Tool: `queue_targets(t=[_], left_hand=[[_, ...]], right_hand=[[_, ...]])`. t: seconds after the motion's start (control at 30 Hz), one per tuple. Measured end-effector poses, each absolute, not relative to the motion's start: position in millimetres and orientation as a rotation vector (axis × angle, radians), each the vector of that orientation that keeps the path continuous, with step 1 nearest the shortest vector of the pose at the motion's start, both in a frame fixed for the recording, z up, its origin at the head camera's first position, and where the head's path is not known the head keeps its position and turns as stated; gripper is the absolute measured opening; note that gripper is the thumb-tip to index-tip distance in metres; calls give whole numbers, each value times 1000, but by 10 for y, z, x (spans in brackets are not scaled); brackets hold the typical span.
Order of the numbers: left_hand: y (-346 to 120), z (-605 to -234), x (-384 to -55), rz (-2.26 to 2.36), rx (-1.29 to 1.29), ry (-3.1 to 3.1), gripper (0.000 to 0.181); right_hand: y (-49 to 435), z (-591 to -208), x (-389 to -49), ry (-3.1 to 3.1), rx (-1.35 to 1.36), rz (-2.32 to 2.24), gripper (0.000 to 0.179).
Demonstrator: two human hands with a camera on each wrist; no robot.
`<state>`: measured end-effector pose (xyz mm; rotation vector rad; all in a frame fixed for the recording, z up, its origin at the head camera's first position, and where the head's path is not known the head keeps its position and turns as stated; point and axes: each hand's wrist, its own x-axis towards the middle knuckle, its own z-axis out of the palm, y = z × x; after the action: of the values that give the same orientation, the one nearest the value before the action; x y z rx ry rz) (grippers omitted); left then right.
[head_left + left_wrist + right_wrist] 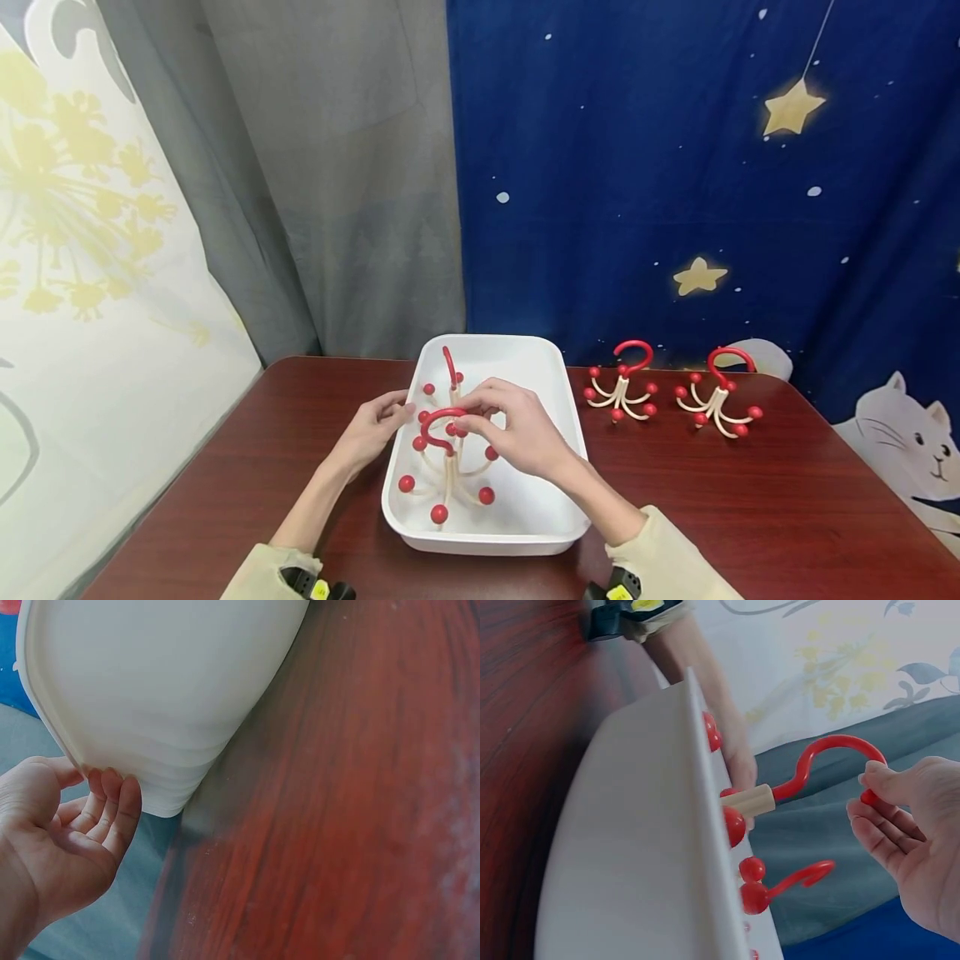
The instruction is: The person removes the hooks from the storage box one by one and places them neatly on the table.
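Observation:
A white plastic tub stands on the table. Its left rim is pinched between the thumb and fingers of my left hand; the left wrist view shows the fingertips against the outer wall. With thumb and fingers my right hand holds the red hook of a multi-armed hanger. This hanger has cream arms ending in red balls and is in the near left part of the tub, upright. Behind it, another such hanger is in the tub, partly hidden by my right hand.
Two more red-and-cream hangers, one nearer the tub and one farther right, stand at the back of the brown table. Grey and blue curtains hang behind the table's back edge.

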<state>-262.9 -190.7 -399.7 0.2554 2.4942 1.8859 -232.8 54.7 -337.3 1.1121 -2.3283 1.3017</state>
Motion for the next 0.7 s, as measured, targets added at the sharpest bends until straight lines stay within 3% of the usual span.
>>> queue_targets(t=[0.33,0.7], left_hand=[[-1970,-4244,-2791,1894,249,2536,45],[-1927,-4047,-2677,1909,267,2471,46]], right_hand=[[721,-3225,-2345,-2188,1031,1275,15],[1017,-3037,-2291,-2109,900,1306,16]])
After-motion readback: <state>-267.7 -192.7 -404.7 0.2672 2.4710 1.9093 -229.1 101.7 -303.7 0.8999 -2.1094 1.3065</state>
